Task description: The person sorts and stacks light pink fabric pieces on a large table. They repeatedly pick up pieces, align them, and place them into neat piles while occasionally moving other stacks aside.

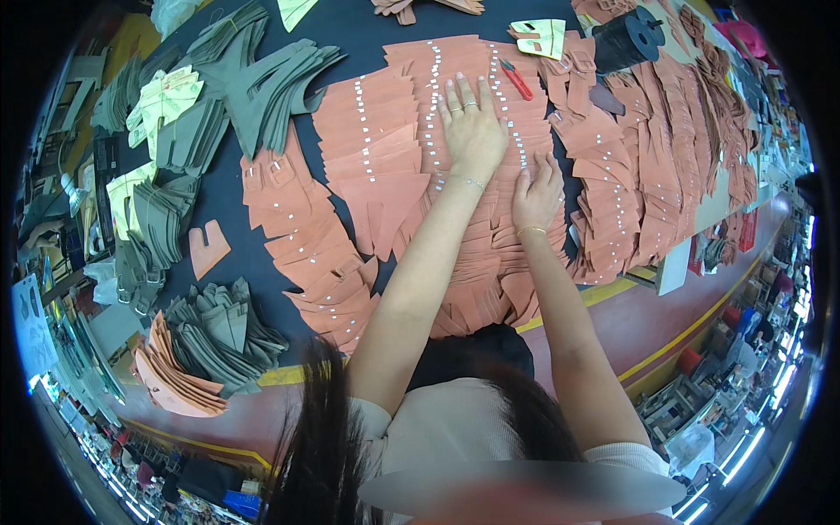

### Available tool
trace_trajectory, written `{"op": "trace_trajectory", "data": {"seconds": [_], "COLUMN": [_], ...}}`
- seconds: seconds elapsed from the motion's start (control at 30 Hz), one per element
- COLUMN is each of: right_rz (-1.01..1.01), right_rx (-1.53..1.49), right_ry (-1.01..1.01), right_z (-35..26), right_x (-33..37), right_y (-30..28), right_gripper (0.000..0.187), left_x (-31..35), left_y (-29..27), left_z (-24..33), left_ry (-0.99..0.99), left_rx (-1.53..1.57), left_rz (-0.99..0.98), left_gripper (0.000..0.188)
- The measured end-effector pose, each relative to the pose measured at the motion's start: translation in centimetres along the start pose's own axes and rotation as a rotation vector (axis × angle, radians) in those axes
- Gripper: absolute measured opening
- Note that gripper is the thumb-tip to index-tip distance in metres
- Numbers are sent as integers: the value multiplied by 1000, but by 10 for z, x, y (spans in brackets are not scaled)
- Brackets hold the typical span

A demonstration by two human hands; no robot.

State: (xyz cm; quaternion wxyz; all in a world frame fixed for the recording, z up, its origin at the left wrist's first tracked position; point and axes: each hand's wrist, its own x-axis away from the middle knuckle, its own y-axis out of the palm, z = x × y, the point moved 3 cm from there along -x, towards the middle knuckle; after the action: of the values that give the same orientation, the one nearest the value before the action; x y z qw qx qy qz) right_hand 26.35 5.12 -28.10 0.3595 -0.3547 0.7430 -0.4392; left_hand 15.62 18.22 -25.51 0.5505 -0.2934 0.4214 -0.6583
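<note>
Overlapping salmon-coloured cut pieces (477,201), each marked with a small white sticker, lie fanned in long columns on a dark table. My left hand (475,127) rests flat on the middle columns, fingers stretched forward and slightly apart. Nearer and to its right, my right hand (538,194) touches the edge of the same column, its fingers loosely bent and the thumb apart. Neither hand grips anything that I can see. Beyond my left hand, red-handled snips (516,80) lie on the pieces.
Dark green cut pieces (262,79) are piled at the left, with pale yellow pieces (171,96) among them. A black spool (628,40) stands at the far right. One loose salmon piece (208,248) lies left of the columns. More salmon columns (661,149) spread to the right.
</note>
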Motion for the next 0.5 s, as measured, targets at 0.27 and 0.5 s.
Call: {"op": "trace_trajectory", "data": {"seconds": [0.27,0.5], "right_rz": [11,-8], "right_rx": [-6,-9], "right_ry": [-21,-15], "right_z": [1,1], "right_x": [0,0], "right_y": [1,1], "right_gripper": [42,43], "left_x": [-4,-3], "left_y": [10,12], "left_z": [-2,-4], "left_ry": [16,39], "left_rx": [-44,20], "left_rz": [28,101], "left_gripper": [58,55]}}
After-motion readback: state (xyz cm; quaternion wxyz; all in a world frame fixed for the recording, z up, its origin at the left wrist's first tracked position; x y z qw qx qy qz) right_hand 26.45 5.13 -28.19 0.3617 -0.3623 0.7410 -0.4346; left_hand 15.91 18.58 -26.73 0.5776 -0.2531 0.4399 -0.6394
